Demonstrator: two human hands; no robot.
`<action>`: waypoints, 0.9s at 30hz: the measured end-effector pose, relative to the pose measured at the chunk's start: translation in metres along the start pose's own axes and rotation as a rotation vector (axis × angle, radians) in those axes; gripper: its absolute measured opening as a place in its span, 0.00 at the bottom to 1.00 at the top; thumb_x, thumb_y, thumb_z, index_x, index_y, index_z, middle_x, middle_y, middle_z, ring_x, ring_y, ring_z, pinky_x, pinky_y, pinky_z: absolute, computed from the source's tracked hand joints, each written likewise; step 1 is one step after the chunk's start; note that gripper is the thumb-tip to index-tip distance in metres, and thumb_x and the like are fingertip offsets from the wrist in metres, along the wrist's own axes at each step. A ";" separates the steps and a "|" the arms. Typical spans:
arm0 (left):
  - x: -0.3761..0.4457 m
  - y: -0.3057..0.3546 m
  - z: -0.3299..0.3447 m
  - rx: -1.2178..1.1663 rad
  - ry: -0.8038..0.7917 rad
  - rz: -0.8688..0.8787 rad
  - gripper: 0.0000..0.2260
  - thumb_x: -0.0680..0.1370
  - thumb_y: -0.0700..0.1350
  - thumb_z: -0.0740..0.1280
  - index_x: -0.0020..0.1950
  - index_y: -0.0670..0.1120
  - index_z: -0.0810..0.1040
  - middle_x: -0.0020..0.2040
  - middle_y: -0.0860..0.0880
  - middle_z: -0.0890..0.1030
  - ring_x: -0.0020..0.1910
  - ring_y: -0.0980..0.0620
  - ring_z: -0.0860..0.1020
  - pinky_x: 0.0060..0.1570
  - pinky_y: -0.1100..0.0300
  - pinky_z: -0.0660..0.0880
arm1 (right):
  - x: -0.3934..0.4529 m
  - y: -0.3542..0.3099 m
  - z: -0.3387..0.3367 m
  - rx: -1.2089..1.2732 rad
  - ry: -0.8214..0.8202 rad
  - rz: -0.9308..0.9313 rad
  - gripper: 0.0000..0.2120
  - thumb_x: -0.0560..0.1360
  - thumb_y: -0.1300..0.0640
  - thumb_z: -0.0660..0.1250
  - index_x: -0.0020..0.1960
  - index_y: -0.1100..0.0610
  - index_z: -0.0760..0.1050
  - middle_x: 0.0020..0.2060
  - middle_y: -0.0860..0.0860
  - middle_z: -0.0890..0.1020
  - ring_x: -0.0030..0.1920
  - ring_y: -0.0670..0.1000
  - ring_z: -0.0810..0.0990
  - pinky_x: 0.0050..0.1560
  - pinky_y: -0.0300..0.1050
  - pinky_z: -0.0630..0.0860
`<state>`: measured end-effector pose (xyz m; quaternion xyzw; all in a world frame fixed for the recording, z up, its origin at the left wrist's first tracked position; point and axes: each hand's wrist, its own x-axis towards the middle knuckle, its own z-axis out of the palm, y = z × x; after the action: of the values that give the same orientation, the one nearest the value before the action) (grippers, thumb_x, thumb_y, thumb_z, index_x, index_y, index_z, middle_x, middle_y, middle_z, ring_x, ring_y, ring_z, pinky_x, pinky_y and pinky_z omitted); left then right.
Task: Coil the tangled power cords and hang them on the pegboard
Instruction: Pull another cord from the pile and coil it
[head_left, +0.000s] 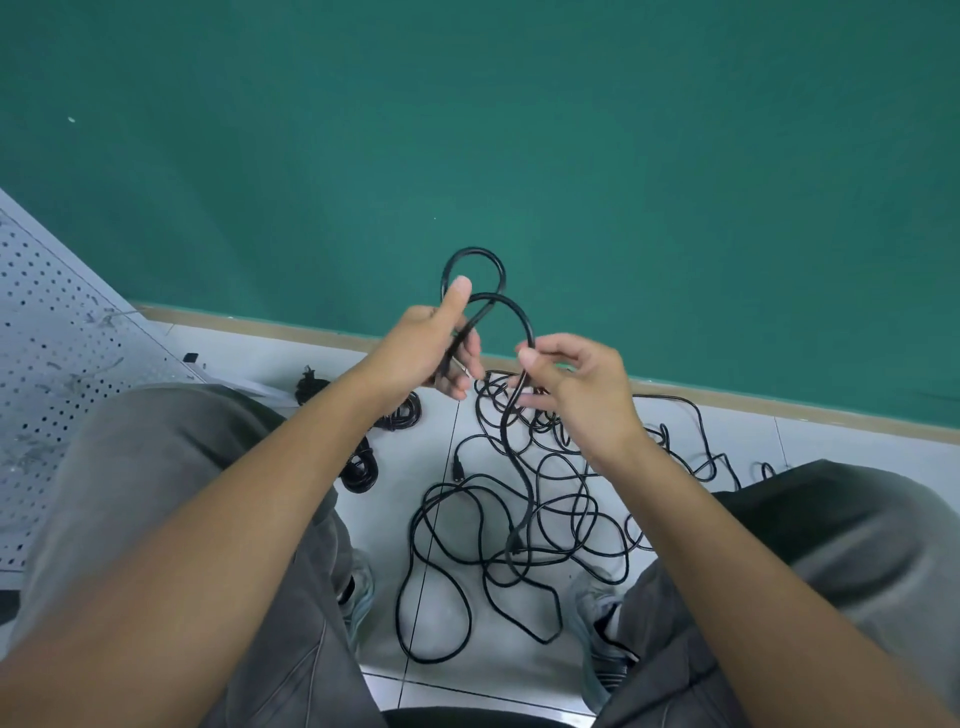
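Observation:
My left hand (426, 345) grips two loops of a black power cord (501, 301) that stand up above its thumb. My right hand (576, 384) pinches the same cord just right of the loops, and from there it hangs down to the floor. A tangle of black cords (519, 509) lies on the white tiles between my feet. Coiled black cords (363, 467) lie on the floor to the left of the tangle, partly hidden by my left arm. A white pegboard (47, 374) leans at the far left.
A green wall (519, 130) with a tan baseboard rises right behind the cords. My knees in grey trousers frame the tangle on both sides, and my shoes (597, 623) stand at its edges. A stray cord (701, 426) runs along the baseboard at right.

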<state>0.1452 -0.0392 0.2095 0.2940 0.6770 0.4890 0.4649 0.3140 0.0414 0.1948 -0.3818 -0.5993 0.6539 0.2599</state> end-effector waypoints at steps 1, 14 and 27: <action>-0.001 -0.002 0.003 0.038 -0.011 -0.016 0.33 0.84 0.66 0.50 0.44 0.39 0.78 0.39 0.41 0.85 0.29 0.47 0.78 0.31 0.57 0.78 | 0.001 -0.003 0.000 0.044 0.041 -0.007 0.04 0.80 0.63 0.70 0.52 0.64 0.81 0.43 0.56 0.80 0.42 0.53 0.86 0.40 0.42 0.83; -0.008 -0.016 0.043 -0.019 -0.225 -0.063 0.40 0.83 0.68 0.43 0.58 0.38 0.83 0.46 0.41 0.87 0.48 0.47 0.86 0.39 0.57 0.76 | 0.008 -0.006 -0.002 0.190 0.324 0.033 0.03 0.77 0.62 0.74 0.45 0.61 0.83 0.33 0.49 0.79 0.32 0.43 0.81 0.41 0.43 0.83; -0.030 -0.004 0.060 -0.309 -0.453 -0.174 0.38 0.81 0.69 0.45 0.40 0.39 0.77 0.27 0.45 0.73 0.27 0.47 0.76 0.52 0.47 0.83 | 0.006 -0.021 0.001 0.421 -0.069 0.021 0.23 0.85 0.42 0.55 0.63 0.59 0.76 0.62 0.56 0.83 0.60 0.56 0.84 0.56 0.52 0.83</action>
<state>0.2118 -0.0425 0.2108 0.2623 0.4962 0.4667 0.6835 0.3071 0.0486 0.2141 -0.3024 -0.4539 0.7801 0.3065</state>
